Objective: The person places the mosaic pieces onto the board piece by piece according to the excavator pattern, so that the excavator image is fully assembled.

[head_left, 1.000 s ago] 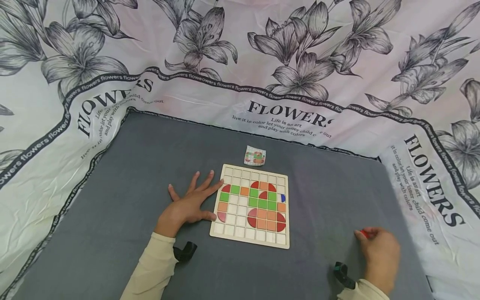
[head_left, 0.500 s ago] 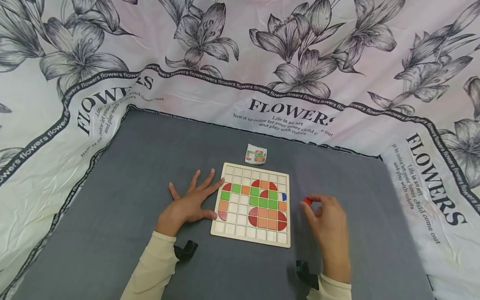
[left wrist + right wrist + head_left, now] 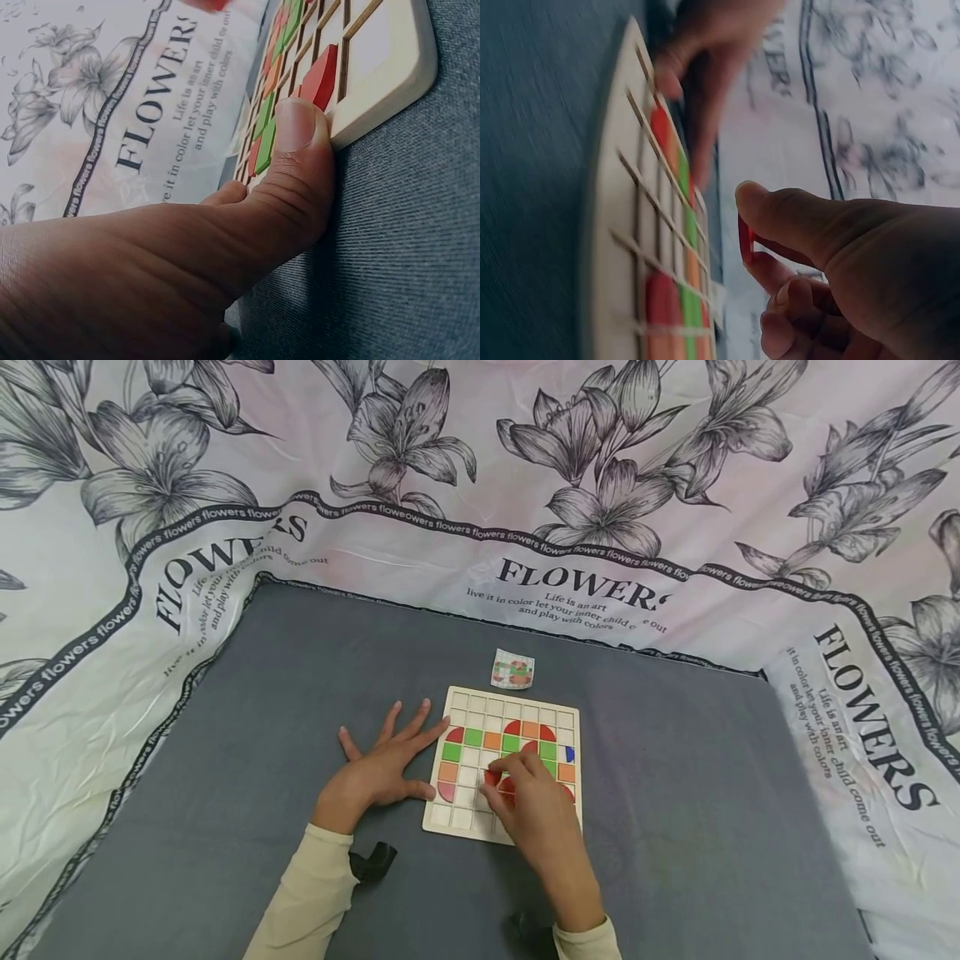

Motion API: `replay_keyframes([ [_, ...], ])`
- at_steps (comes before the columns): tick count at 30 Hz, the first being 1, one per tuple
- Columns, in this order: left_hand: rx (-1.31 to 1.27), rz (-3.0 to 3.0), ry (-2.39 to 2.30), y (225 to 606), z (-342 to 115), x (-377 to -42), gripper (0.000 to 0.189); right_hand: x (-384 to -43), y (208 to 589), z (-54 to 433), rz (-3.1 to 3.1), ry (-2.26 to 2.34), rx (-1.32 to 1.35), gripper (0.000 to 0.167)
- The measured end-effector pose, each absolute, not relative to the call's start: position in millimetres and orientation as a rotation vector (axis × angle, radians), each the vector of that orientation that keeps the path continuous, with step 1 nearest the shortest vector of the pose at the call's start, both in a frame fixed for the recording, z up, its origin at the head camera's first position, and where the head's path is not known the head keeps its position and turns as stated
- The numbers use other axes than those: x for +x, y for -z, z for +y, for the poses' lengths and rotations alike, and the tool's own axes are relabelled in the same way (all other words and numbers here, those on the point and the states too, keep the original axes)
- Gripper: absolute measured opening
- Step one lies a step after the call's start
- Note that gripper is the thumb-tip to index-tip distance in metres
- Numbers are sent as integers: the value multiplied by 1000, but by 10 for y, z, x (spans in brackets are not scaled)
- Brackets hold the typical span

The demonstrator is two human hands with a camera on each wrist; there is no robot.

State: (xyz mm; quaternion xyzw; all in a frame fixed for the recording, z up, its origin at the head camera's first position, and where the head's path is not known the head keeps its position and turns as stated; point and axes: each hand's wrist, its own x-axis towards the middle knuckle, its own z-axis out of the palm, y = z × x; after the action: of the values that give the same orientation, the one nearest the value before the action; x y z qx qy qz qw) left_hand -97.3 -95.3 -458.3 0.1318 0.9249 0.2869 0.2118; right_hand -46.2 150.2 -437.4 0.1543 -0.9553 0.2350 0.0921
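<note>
A wooden grid board (image 3: 453, 822) lies on the grey cloth, part filled with red, orange and green tiles and one blue piece (image 3: 570, 754). With its fingers spread, my left hand (image 3: 375, 774) rests at the board's left edge. Its thumb touches the corner area beside a red tile (image 3: 321, 79) in the left wrist view. My right hand (image 3: 536, 802) is over the middle of the board, pinching a red tile (image 3: 745, 240) between thumb and forefinger. In the right wrist view that tile is apart from the grid. Several tiles at the board's lower right are hidden under this hand.
A small printed card (image 3: 513, 669) with a coloured grid pattern lies just behind the board. Flower-printed white fabric (image 3: 405, 543) surrounds the grey cloth (image 3: 697, 777) at the back and sides. A black strap piece (image 3: 372, 862) is on the left wrist.
My right hand has carried the red tile leftward from the far right of the cloth to over the board's middle. The left hand stays at the board's left edge.
</note>
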Motion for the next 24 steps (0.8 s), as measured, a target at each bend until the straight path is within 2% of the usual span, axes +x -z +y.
replay_keyframes([
  [11,371,2574,-797,4608,-944,-982,107,-402,4606,1221,-2889,-524,549,25],
  [24,366,2578,-813,4635,-948,-991,108,-375,4573,1242,-2897,-525,530,28],
])
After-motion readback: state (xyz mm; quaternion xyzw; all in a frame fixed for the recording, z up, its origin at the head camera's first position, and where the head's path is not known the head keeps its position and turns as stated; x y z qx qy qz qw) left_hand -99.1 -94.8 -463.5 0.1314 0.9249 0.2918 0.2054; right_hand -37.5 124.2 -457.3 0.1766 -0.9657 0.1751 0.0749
